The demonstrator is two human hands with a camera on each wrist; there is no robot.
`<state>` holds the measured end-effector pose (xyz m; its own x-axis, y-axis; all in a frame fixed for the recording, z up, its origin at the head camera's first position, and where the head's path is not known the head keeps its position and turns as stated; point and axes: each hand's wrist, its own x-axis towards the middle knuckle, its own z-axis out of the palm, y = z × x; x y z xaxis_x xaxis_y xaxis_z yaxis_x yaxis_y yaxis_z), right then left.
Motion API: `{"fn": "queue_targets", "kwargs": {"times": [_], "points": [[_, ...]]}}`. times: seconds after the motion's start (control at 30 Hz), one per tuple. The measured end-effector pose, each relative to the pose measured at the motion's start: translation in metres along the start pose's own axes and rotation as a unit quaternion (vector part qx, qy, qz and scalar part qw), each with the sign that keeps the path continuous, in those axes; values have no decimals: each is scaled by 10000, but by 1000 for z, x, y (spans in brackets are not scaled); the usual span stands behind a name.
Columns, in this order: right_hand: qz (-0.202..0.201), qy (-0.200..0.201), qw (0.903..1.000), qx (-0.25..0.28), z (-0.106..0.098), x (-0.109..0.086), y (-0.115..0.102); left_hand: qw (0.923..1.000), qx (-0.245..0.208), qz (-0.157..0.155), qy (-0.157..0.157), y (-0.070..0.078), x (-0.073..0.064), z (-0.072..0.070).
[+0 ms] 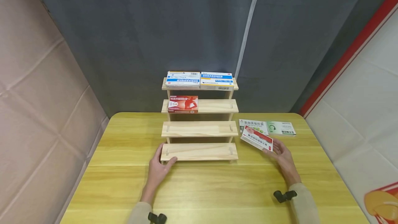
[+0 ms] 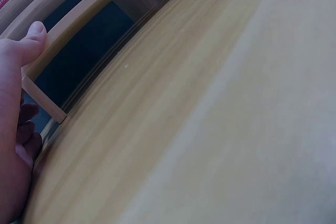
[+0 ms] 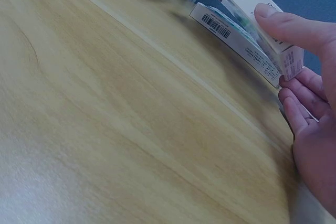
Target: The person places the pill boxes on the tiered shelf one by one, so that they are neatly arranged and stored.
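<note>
Head view: a white cardboard box with a red band point(image 1: 256, 139) is being pinched by the right hand point(image 1: 283, 158) at its near right end, just to the right of a four-tier rack of pale wood point(image 1: 199, 151). The box is being held at a tilt, partly over a flat white and green carton point(image 1: 251, 123); whether the two are touching cannot be told. In the right wrist view, the thumb is being laid on one face and the fingers are being set beneath the end. The rack's lowest tier is being gripped at its left end by the left hand point(image 1: 158, 169), with the thumb being rested on the front edge. A second white and green carton point(image 1: 281, 128) is being supported by the yellow wood-grain table point(image 1: 217, 193) beside the first. Two blue and white cardboard boxes point(image 1: 217, 80) are being carried side by side on the top tier; a red cardboard box point(image 1: 182, 103) is being borne at the left of the second tier down.
</note>
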<state>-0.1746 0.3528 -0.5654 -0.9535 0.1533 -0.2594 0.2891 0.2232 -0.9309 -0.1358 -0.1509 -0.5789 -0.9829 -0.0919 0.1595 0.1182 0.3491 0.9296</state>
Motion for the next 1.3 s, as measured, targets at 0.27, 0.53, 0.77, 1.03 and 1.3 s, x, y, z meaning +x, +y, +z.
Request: {"fn": "queue_targets", "kwargs": {"times": [0.27, 0.53, 0.77, 1.03, 1.3], "points": [[-36, 26, 10000, 0, 0, -1, 0, 9998, -137, 108, 9, -7, 1, 0], [14, 50, 10000, 39, 0, -1, 1, 9999, -135, 40, 71, -2, 1, 2], [-53, 53, 10000, -16, 1, -2, 0, 9999, -94, 28, -74, 29, -5, -5], [-54, 62, 10000, 32, 0, -2, -1, 9998, -114, 92, -97, 36, -6, -7], [-58, 143, 9997, 181, 2, -3, -3, 9999, 59, 88, -95, 36, -6, -7]]}}
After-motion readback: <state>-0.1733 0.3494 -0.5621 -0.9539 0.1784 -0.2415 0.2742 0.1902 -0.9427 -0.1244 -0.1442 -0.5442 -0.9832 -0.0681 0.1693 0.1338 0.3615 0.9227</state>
